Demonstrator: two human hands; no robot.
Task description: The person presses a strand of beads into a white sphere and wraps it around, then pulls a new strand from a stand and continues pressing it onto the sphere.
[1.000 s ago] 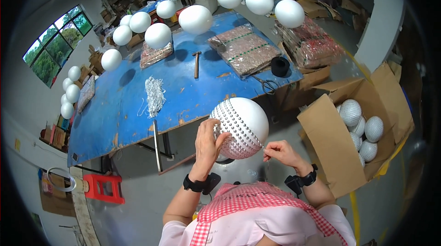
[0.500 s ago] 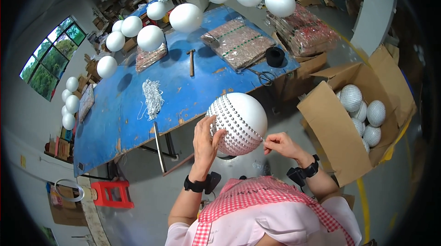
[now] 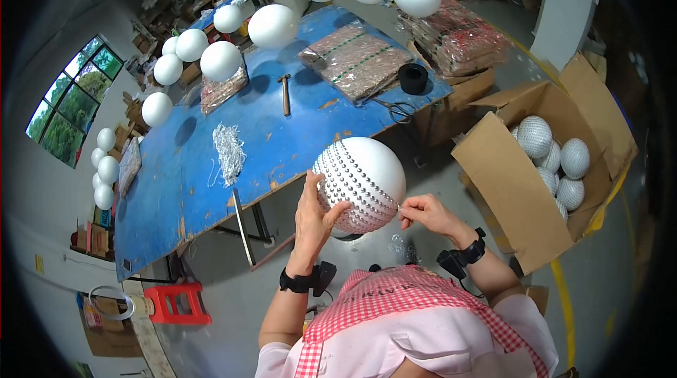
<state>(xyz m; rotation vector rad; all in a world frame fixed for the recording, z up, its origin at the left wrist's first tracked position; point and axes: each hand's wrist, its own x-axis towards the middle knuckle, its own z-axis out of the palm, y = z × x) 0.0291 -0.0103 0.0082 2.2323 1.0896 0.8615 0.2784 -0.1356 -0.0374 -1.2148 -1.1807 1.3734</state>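
Note:
A white ball (image 3: 381, 163) is in front of me, its left and lower parts wound with rows of silver beads. My left hand (image 3: 315, 214) holds the ball from the left side, thumb across the beaded rows and fingers around the edge. At the ball's lower right, my right hand (image 3: 431, 214) is closed in a pinch on the end of the bead string (image 3: 396, 207), which runs onto the ball. The fingertips hide most of that end. On the blue table (image 3: 282, 138) lies a tangled heap of silver bead strings (image 3: 229, 154).
White balls (image 3: 273, 26) hang over the table in a row. A hammer (image 3: 285, 94), wrapped flat packs (image 3: 352, 61), a black roll (image 3: 412, 78) and scissors (image 3: 398, 110) lie on it. A cardboard box (image 3: 511, 198) at right holds beaded balls (image 3: 534, 137). A red stool (image 3: 178, 303) stands lower left.
The view has shifted slightly, moving the surroundings left and up. Both hands keep their hold on the ball and bead string, with the right hand slightly closer to the ball.

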